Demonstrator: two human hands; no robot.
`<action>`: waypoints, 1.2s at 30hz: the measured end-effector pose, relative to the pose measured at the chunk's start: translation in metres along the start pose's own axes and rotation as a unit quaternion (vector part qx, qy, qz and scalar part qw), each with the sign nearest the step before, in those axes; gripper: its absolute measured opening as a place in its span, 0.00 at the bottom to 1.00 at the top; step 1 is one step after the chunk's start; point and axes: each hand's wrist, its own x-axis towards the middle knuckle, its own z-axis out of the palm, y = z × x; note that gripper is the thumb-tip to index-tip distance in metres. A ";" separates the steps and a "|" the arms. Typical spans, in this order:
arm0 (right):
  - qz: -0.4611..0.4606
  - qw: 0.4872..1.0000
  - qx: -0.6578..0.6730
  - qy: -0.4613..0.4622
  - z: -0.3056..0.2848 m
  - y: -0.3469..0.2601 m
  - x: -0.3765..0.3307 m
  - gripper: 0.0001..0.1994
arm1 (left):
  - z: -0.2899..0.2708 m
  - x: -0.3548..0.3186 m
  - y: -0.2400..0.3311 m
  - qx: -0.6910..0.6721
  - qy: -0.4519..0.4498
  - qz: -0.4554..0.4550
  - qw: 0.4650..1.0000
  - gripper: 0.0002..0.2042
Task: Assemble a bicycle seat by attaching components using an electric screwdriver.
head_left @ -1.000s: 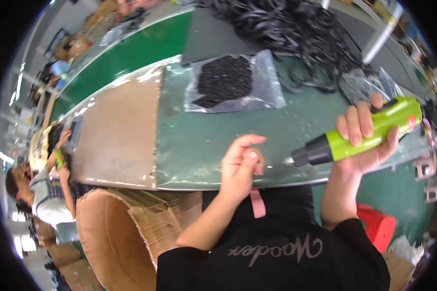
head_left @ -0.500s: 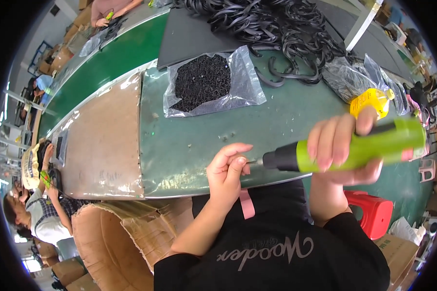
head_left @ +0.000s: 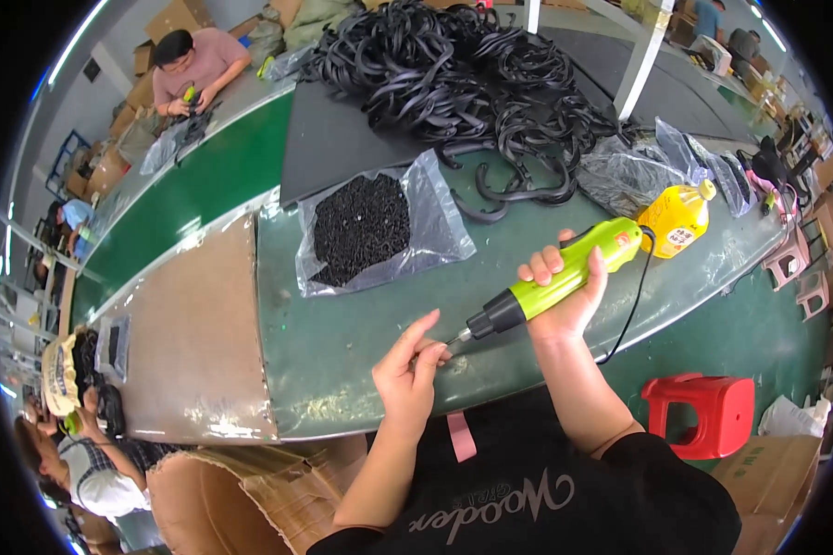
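Observation:
My right hand [head_left: 565, 301] is wrapped round a lime-green electric screwdriver [head_left: 565, 276] with a black nose and a black cord. The tool tilts down to the left, its metal bit ending at the fingertips of my left hand [head_left: 407, 370]. There the thumb and a finger are pinched together at the bit's tip; whatever lies between them is too small to make out. Beyond my left hand, a clear plastic bag [head_left: 440, 227] lies spread on the green table [head_left: 342, 356] under a heap of small black screws [head_left: 361, 227].
A large pile of black curved strips [head_left: 453, 74] covers a dark board at the back. A yellow bottle [head_left: 680, 217] stands just beyond the screwdriver. To the right is a red stool [head_left: 703, 412], to the left a cardboard box [head_left: 222, 499]. Other people work along the bench at left.
The view has tilted up, showing more of the far bench. The screwdriver has swung from nearly level to slanting, its rear end farther away. Both hands stay at the bit and the handle.

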 end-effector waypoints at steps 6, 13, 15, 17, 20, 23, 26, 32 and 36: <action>0.024 0.999 0.024 0.014 -0.030 0.000 0.046 0.16 | -0.018 0.014 -0.028 0.085 0.028 0.043 0.995 0.25; 0.026 0.999 0.034 -0.022 -0.048 -0.004 0.095 0.16 | -0.070 -0.041 -0.053 0.361 0.041 0.088 0.927 0.13; 0.020 0.998 0.051 -0.022 -0.061 -0.004 0.102 0.16 | -0.063 -0.042 -0.056 0.366 0.054 0.126 0.920 0.10; 0.047 0.995 0.089 -0.004 -0.064 0.001 0.103 0.16 | -0.070 -0.049 -0.062 0.383 0.024 0.146 0.912 0.08; 0.081 0.990 0.118 -0.004 -0.070 0.002 0.099 0.16 | -0.070 -0.052 -0.057 0.403 0.044 0.068 0.912 0.08; 0.099 0.986 0.132 0.014 -0.070 0.003 0.101 0.15 | -0.063 -0.042 -0.052 0.401 0.028 0.069 0.913 0.08; 0.092 0.987 0.133 0.019 -0.071 0.000 0.102 0.16 | -0.056 -0.038 -0.056 0.389 0.043 0.050 0.919 0.09; 0.117 0.981 0.146 0.053 -0.080 0.011 0.104 0.15 | -0.068 -0.042 -0.070 0.351 0.056 0.059 0.933 0.11; 0.123 0.977 0.166 0.056 -0.080 0.010 0.100 0.15 | -0.068 -0.045 -0.074 0.335 0.074 0.046 0.938 0.09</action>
